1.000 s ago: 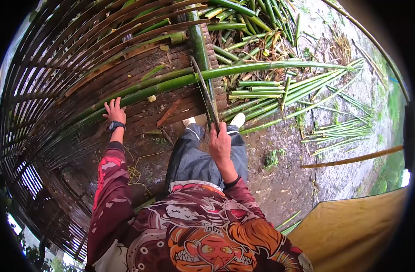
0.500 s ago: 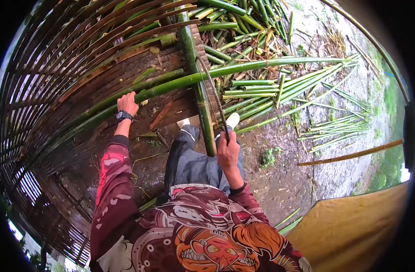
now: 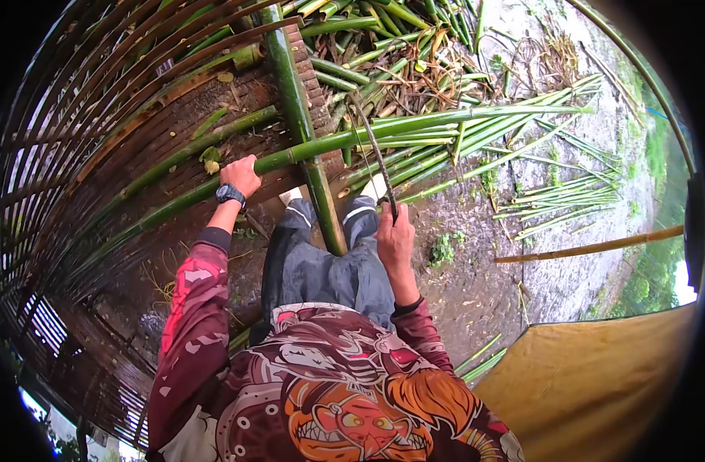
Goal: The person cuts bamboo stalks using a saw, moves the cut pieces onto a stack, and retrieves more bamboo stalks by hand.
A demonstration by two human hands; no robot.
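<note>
My left hand (image 3: 240, 177), with a dark watch on the wrist, is closed round a long green bamboo pole (image 3: 326, 145). The pole slants from the lower left to the upper right, across a thicker bamboo beam (image 3: 294, 100). In my right hand (image 3: 395, 235) is the end of a bow saw (image 3: 379, 158) with a dark curved frame and a thin blade. The saw reaches up and away from me, crossing the pole to the right of the beam. Whether its blade touches the pole is hard to tell.
Cut bamboo pieces (image 3: 345, 73) are heaped beyond the beam. Thin poles (image 3: 556, 208) lie on wet ground at the right. A slatted bamboo structure (image 3: 68, 146) curves along the left. A brown tarp (image 3: 591, 377) hangs at the lower right, below a bamboo stick (image 3: 591, 248).
My left hand has moved right and closed round the pole, which now lies apart from the pole behind it. The saw has shifted right, away from the beam.
</note>
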